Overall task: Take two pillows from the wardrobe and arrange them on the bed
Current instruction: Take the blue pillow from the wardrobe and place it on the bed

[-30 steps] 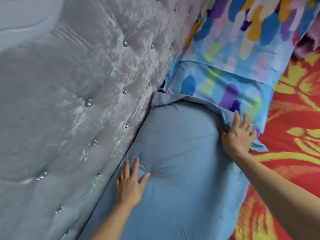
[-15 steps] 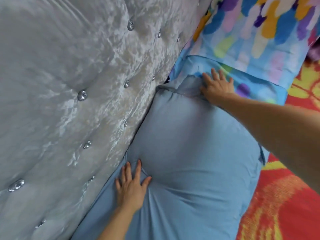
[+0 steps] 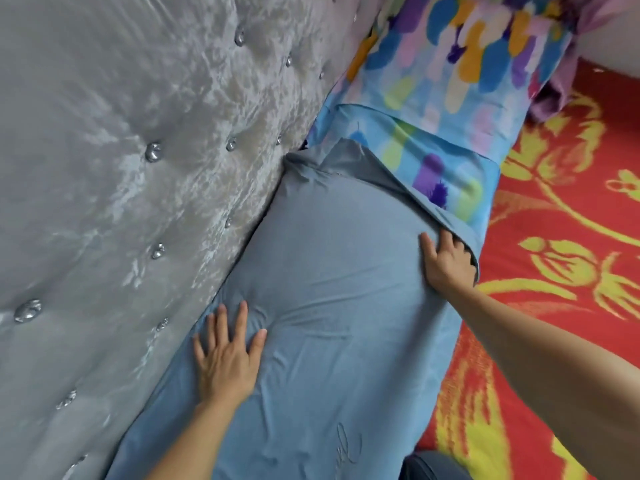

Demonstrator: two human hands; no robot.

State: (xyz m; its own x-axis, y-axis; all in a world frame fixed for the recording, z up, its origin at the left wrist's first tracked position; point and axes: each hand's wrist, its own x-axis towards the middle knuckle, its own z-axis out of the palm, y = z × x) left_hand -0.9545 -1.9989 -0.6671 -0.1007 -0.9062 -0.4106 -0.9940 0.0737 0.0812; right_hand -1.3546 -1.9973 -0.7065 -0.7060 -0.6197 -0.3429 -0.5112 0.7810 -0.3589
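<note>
A plain blue pillow [image 3: 332, 271] lies along the foot of the grey tufted headboard [image 3: 121, 168]. My left hand [image 3: 227, 358] presses flat on it near the headboard, fingers spread. My right hand [image 3: 446, 263] rests on the pillow's right edge, with its fingertips tucked under the loose blue flap of the case. Beyond it, a multicoloured brushstroke-patterned pillow [image 3: 460, 77] lies against the headboard, and its near end touches the blue pillow's flap.
A red bedspread with yellow flowers [image 3: 561, 271] covers the bed to the right. A purple fabric [image 3: 588, 15] shows at the top right corner. Dark cloth on my knee [image 3: 433, 465] sits at the bottom edge.
My right hand has slid from the blue pillow's far end down to its right edge. My left hand has stayed pressed in place.
</note>
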